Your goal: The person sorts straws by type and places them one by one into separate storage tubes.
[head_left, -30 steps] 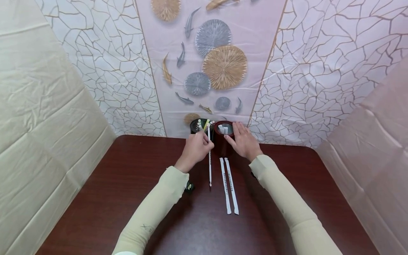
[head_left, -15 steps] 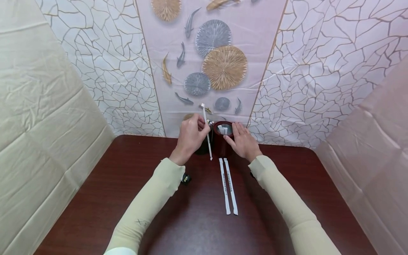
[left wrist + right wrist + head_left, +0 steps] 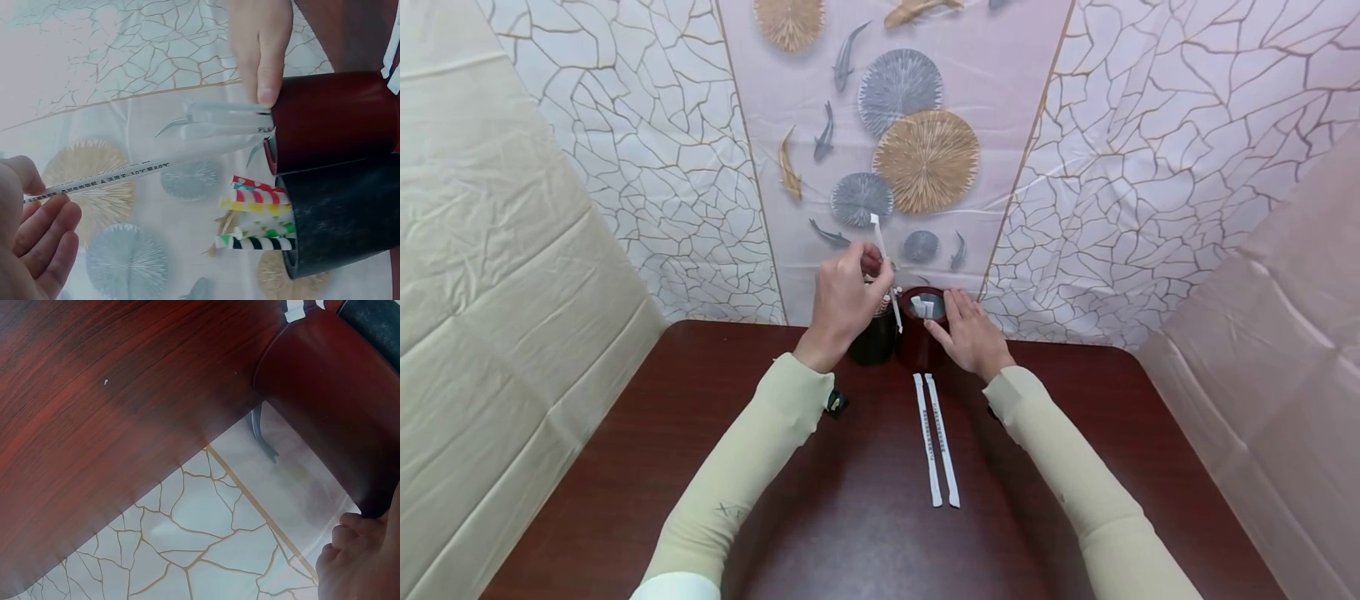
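Observation:
My left hand (image 3: 842, 292) pinches a thin paper-wrapped straw (image 3: 879, 237) with printed lettering, raised and slightly tilted. In the left wrist view, the straw's far end comes up to the rim of a dark red cylindrical holder (image 3: 337, 122); whether it touches cannot be told. Several white wrapped straws (image 3: 219, 119) stick out of that holder. With fingers extended, my right hand (image 3: 976, 333) rests against the red holder's rim and side. Beside it stands a black holder (image 3: 350, 219) containing several coloured striped straws (image 3: 262, 200).
Two wrapped straws (image 3: 928, 442) lie side by side on the dark reddish table (image 3: 737, 417), in front of the holders. A patterned cloth backdrop (image 3: 880, 125) rises just behind the holders, with pale cloth walls (image 3: 497, 292) on both sides.
My left hand has lifted the wrapped straw up from in front of the black holder, its lower end now near holder height. The right hand has stayed at the red holder.

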{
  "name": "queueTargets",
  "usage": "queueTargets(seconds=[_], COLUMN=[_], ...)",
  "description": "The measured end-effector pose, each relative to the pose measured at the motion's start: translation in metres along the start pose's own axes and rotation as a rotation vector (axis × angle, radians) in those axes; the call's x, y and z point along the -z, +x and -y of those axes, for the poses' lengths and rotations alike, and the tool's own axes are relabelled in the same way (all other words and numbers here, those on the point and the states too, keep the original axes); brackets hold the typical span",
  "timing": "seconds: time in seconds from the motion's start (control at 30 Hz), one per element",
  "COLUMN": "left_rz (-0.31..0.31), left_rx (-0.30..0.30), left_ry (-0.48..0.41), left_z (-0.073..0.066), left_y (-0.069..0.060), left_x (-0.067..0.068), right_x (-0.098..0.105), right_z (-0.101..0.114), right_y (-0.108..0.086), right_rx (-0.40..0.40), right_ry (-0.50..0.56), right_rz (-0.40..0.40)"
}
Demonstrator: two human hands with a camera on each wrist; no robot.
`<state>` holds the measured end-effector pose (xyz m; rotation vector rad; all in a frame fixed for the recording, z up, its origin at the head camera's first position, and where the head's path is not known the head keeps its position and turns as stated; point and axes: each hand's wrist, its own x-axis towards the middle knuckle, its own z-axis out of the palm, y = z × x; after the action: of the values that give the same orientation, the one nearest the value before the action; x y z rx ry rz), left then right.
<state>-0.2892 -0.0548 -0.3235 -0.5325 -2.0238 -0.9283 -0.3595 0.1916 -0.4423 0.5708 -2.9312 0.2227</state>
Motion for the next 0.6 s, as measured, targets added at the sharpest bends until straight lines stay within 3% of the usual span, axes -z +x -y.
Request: queueTargets(seconds=[0.6], left_rz=[0.015], left_rx=[0.03], left_ry=[0.038], left_z=[-0.006], left_y=[0.024], left_x=[-0.006], right_x=[-0.003], right_z=[0.0], right_y=[0.001], right_rx=[-0.001], right_ry=[-0.014], right_rz=[-0.006])
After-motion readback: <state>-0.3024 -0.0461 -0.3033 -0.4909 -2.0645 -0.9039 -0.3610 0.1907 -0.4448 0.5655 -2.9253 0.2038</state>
